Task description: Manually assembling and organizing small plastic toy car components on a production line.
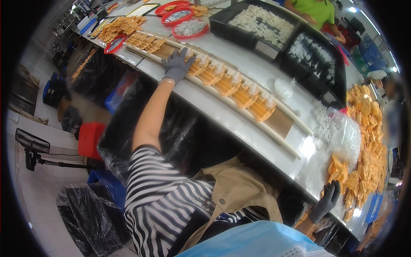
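Note:
My left hand (176, 67), in a grey glove, has its fingers spread at the left end of a row of orange plastic parts (227, 84). Its fingertips touch or nearly touch the nearest part; the palm side is hidden. Several of these parts sit side by side in a rail holder (257, 123) with pale long edges, each topped with translucent white pieces (253, 88). Left of that hand, more orange parts (144, 42) without visible white pieces lie in the same holder. My right hand (325, 204), also gloved, is raised by the near table edge, fingers extended, beside a heap of orange parts (366, 147).
Black bins (257, 50) of white pieces stand at the back. Red trays (190, 35) and an orange pile (121, 28) lie farther left. A clear plastic bag (346, 130) rests before the right heap. A person in green (317, 12) is across the table; a fan (32, 147) stands left.

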A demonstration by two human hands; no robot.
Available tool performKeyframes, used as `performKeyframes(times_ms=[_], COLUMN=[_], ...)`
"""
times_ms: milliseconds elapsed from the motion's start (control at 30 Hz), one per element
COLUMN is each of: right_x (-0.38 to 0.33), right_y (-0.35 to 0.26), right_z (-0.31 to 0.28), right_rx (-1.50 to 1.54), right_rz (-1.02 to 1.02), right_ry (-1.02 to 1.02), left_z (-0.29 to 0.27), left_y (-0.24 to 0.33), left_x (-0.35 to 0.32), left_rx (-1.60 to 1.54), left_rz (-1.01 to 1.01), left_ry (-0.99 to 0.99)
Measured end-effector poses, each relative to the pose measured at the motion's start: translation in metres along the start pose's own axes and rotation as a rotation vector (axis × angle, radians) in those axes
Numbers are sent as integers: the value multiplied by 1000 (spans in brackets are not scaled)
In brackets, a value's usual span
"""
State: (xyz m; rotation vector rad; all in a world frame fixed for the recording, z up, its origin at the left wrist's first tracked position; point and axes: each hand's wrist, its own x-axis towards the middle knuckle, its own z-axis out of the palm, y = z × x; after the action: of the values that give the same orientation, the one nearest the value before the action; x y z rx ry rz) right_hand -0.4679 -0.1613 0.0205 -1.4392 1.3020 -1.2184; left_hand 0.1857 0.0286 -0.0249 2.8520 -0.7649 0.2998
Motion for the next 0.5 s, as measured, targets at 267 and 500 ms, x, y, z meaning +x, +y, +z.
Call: performKeyframes(times_ms=[267, 500], right_x=[-7, -6], right_y=[7, 17], right_z=[-13, -33], right_rx=[100, 83], right_rz=[-58, -50], right_ry=[82, 174], left_z=[32, 46], left_y=[29, 25], left_x=[-4, -10], left_rx=[144, 51], left_rz=[88, 165], left_ry=[95, 84])
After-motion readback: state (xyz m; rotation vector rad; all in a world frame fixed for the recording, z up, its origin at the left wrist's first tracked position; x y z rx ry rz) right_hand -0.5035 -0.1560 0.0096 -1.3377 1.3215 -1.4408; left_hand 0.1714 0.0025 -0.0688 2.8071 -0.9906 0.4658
